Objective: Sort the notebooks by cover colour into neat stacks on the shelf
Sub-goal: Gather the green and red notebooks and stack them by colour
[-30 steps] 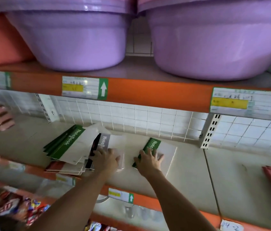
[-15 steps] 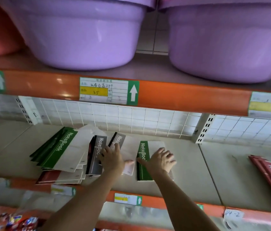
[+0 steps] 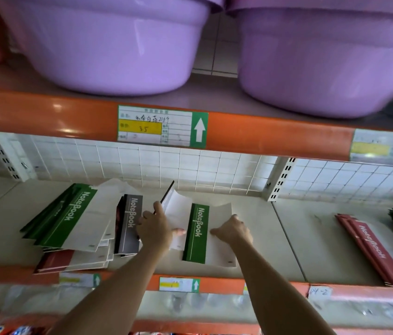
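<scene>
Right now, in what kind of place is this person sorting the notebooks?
Most likely a shop or its stockroom. The orange shelf edge carries a handwritten price label with an arrow, identical purple basins sit above, and many copies of one notebook lie on the shelf.

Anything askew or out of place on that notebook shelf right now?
Yes. The left pile is fanned out and crooked, mixing green, grey and red covers. The left hand holds one notebook tilted up; the right hand rests on a green one.
</scene>
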`<action>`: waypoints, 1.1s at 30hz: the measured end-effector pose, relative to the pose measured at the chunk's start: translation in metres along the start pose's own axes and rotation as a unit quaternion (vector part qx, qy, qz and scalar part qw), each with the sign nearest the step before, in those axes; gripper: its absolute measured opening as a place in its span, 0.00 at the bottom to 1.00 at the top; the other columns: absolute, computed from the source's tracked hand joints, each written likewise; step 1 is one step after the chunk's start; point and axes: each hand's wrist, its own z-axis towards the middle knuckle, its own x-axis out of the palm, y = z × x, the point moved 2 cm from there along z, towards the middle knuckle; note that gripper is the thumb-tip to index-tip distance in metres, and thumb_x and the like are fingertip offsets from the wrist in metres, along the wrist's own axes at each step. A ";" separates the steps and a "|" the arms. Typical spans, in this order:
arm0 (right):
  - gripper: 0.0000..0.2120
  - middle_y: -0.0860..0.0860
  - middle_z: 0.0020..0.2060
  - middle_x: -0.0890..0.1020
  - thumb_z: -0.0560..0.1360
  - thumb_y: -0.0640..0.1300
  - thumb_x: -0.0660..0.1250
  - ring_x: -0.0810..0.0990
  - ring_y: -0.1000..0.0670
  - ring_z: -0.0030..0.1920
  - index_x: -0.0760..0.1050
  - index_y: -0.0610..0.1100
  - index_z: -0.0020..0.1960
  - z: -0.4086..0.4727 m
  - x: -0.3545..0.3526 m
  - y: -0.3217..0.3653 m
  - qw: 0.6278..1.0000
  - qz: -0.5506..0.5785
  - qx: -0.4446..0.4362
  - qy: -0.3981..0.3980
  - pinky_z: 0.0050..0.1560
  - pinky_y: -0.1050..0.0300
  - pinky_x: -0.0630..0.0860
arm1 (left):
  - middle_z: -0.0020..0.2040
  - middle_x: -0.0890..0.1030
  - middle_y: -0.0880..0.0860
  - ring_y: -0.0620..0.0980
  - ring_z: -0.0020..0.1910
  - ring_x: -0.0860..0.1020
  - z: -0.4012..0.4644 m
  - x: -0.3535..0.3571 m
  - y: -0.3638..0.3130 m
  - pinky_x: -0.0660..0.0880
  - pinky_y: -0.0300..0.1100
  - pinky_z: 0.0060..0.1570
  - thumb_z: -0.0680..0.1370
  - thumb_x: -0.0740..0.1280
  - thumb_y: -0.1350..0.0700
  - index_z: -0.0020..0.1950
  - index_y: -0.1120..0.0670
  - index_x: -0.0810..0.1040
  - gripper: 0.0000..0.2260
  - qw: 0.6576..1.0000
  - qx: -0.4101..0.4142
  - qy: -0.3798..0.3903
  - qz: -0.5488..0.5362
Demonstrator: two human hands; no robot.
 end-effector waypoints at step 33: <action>0.16 0.46 0.36 0.77 0.72 0.33 0.55 0.75 0.43 0.33 0.63 0.49 0.57 -0.073 -0.008 -0.064 0.893 0.439 -0.012 -0.099 0.37 0.49 0.74 | 0.51 0.80 0.62 0.64 0.47 0.80 -0.051 -0.018 -0.017 0.75 0.51 0.42 0.81 0.62 0.57 0.70 0.54 0.60 0.20 0.976 0.083 -0.017 -0.200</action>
